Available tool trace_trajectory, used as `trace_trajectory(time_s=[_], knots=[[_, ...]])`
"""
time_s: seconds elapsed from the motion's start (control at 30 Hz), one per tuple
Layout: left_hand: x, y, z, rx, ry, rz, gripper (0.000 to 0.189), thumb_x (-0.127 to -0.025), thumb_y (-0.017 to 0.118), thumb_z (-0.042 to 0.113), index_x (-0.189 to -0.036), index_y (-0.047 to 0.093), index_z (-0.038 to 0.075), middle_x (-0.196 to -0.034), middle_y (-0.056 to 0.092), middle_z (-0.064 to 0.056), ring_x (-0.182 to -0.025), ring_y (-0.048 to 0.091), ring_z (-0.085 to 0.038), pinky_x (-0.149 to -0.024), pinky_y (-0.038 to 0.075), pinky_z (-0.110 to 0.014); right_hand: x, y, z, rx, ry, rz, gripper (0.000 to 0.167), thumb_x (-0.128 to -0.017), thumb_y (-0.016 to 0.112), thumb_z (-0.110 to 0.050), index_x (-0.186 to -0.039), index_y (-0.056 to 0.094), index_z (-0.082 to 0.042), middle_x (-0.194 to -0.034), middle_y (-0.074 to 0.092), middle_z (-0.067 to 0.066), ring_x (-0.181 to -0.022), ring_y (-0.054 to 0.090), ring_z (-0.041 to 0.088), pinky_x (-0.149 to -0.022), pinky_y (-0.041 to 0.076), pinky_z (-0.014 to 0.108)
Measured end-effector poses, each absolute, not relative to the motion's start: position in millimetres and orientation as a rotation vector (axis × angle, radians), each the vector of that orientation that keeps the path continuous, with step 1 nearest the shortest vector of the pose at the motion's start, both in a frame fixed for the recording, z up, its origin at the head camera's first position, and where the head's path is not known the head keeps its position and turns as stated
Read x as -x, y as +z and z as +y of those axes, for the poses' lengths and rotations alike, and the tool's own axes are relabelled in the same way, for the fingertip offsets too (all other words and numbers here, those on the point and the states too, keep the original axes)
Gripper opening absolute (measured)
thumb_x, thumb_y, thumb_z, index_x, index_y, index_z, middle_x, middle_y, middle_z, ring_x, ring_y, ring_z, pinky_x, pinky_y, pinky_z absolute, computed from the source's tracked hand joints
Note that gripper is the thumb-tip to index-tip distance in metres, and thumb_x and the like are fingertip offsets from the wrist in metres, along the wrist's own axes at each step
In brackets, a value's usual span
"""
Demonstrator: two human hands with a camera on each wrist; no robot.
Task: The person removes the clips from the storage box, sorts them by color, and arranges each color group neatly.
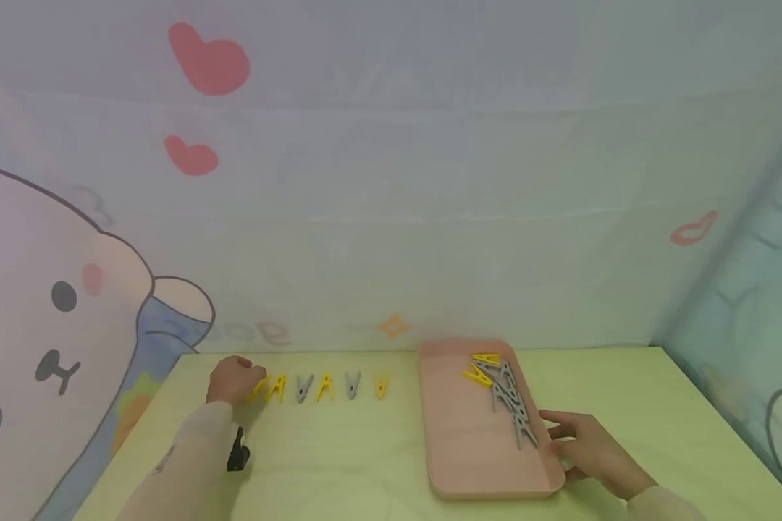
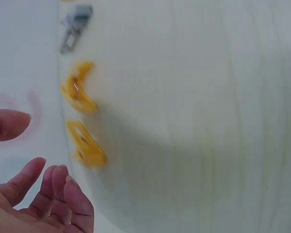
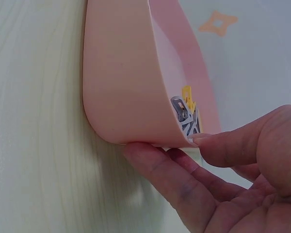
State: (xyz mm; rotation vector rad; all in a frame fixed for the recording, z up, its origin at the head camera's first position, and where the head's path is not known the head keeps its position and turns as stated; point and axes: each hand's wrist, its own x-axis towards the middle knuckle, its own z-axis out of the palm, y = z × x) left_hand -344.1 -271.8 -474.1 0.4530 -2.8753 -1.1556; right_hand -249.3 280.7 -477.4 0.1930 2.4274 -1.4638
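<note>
My left hand (image 1: 233, 379) hovers at the left end of a row of yellow and grey clothespins. In the left wrist view its thumb and fingers stand apart with nothing between them. Nearest to them lies a yellow clothespin (image 2: 87, 148), then another yellow clothespin (image 2: 77, 90) and a grey clothespin (image 2: 76, 29), all blurred. On the right, my right hand (image 1: 589, 449) pinches the side wall of a pink tray (image 1: 456, 449), thumb at the rim and fingers outside. Inside the tray, grey clothespins (image 1: 511, 398) and yellow clothespins (image 1: 477, 375) lie in a loose pile along its right side.
The row continues rightward with a yellow clothespin (image 1: 326, 386), a grey clothespin (image 1: 352, 386) and a yellow clothespin (image 1: 381, 386) left of the tray. Behind the pale table (image 1: 339, 463) hangs a printed cloth backdrop (image 1: 365, 181).
</note>
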Motion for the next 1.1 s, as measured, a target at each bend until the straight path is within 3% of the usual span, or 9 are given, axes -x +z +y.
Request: trace_trajectory(time_s=[0.33, 0.5, 0.73, 1.1], knots=[[347.3, -456.2, -207.8, -0.338, -1.531, -2.678, 0.044, -0.091, 0.064, 0.022, -0.125, 0.055, -0.004, -0.117, 0.059, -0.025, -0.089, 0.063, -0.037, -0.073, 0.055, -0.044, 250.4, -476.2, 284.0, -0.188, -1.464, 2.442, 0.063, -0.086, 0.062, 0.007, -0.145, 0.039, 0.01, -0.113, 0.064, 0.022, -0.086, 0.068, 0.029, -0.063, 0.058, 0.044], [343.6, -447.3, -175.7, -0.282, -1.77, -2.592, 0.042, -0.092, 0.065, 0.018, -0.126, 0.054, -0.004, -0.114, 0.058, -0.021, -0.101, 0.06, -0.039, -0.074, 0.057, -0.041, 249.2, -479.4, 281.0, -0.178, -1.492, 2.431, 0.064, -0.084, 0.061, 0.008, -0.144, 0.04, 0.01, -0.112, 0.064, 0.02, -0.086, 0.068, 0.029, -0.063, 0.058, 0.045], [339.4, -442.1, -126.9, -0.166, -1.954, -2.541, 0.033, -0.09, 0.068, 0.015, -0.115, 0.058, -0.003, -0.105, 0.059, -0.016, -0.094, 0.06, -0.037, -0.072, 0.057, -0.042, 252.5, -479.2, 279.4, -0.185, -1.473, 2.407, 0.065, -0.086, 0.062, 0.006, -0.146, 0.037, 0.008, -0.113, 0.064, 0.02, -0.088, 0.068, 0.029, -0.065, 0.058, 0.045], [329.5, -439.5, -30.9, 0.112, -2.122, -2.579, 0.036, -0.084, 0.071, 0.007, -0.116, 0.06, -0.004, -0.101, 0.061, -0.014, -0.096, 0.063, -0.038, -0.072, 0.058, -0.045, 254.5, -478.0, 285.3, -0.146, -1.539, 2.301, 0.071, -0.089, 0.062, 0.003, -0.151, 0.028, 0.005, -0.118, 0.062, 0.023, -0.088, 0.068, 0.029, -0.064, 0.057, 0.045]])
